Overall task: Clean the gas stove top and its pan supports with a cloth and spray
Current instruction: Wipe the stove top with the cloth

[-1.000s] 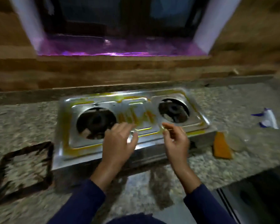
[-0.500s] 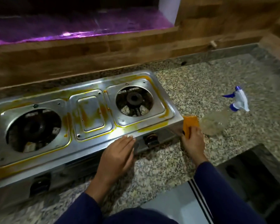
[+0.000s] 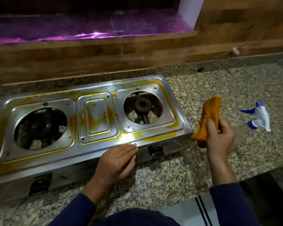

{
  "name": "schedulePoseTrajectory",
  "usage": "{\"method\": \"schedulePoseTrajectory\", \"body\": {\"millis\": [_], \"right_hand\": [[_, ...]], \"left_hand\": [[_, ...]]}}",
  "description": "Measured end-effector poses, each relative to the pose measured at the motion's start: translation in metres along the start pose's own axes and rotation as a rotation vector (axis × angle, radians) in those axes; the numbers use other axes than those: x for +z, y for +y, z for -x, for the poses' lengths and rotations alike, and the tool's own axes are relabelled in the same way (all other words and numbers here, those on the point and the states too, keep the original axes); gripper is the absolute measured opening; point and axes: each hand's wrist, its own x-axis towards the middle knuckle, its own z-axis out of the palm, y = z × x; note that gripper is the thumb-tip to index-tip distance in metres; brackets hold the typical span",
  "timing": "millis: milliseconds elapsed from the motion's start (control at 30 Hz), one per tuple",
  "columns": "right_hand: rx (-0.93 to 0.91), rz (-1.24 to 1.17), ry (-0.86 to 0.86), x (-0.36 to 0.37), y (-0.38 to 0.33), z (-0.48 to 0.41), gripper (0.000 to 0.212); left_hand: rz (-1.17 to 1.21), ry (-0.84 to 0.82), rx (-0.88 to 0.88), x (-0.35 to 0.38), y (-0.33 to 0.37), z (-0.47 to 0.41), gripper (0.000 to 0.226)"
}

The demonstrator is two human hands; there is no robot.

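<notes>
A steel two-burner gas stove streaked with orange-yellow grease sits on the granite counter, both burner openings bare of pan supports. My left hand rests flat on the stove's front edge, fingers together, holding nothing. My right hand grips an orange cloth lifted just right of the stove. A clear spray bottle with a white and blue trigger head lies on its side on the counter, right of the cloth.
The speckled granite counter stretches right and behind the stove. A wooden wall ledge runs along the back, with a purple-lit recess above. The counter's front edge drops to a dark gap at the lower right.
My right hand went from the stove's middle to the orange cloth at the right and lifted it off the counter. My view swung right; the pan support at the left left the frame.
</notes>
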Motion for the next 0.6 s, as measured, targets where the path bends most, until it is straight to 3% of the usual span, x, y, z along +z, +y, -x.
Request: {"method": "schedulePoseTrajectory", "body": {"millis": [33,133,200,400,600], "right_hand": [[-0.086,0.145,-0.088,0.01,-0.004,0.0,0.019],[-0.366,0.735,-0.481,0.047,0.011,-0.007,0.067],[-0.422,0.899,-0.661,0.067,0.022,-0.009,0.069],[-0.492,0.821,-0.8,0.081,0.011,0.053,0.063],[-0.639,0.764,-0.986,0.165,-0.024,0.142,0.07]], "left_hand": [[0.0,0.002,0.002,0.0,0.001,0.0,0.02],[0.002,-0.018,0.004,-0.003,0.002,-0.001,0.021],[0.004,-0.042,0.009,-0.006,0.002,0.0,0.022],[-0.081,0.008,-0.135,-0.033,-0.008,0.03,0.021],[-0.075,0.066,-0.303,-0.046,-0.006,0.044,0.029]]}}
